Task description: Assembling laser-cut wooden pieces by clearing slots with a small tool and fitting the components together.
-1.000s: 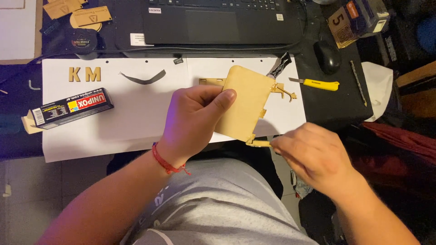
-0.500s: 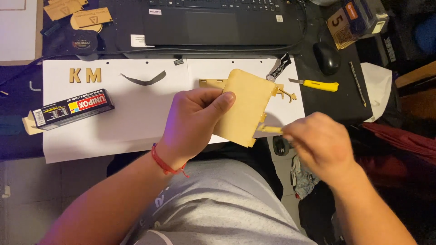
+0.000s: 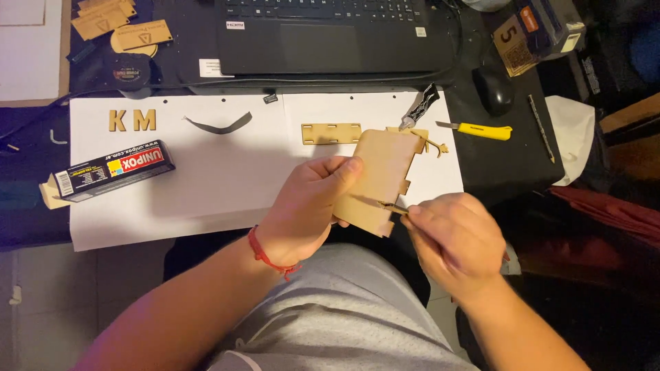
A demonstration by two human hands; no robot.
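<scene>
well beyond both hands, the laptop (image 3: 337, 34) is cut off by the top edge, only keys and palm rest showing. nearer, the white paper sheet (image 3: 206, 185) lies under and to the left of the hands, its near edge partly hidden by the left forearm. the wooden panel (image 3: 378, 180) is held up between the hands, tilted, above the lap; the left hand (image 3: 306, 206) grasps it with the thumb across its face, the other fingers hidden behind it. the right hand (image 3: 457, 240) is closed at the panel's lower right corner, pinching something thin and dark that is too small to make out. left of the left hand lies a black glue box (image 3: 113, 170). beyond the right hand sit a mouse (image 3: 493, 89), a yellow utility knife (image 3: 481, 130), and a glue tube (image 3: 421, 108), partly hidden behind the panel.
</scene>
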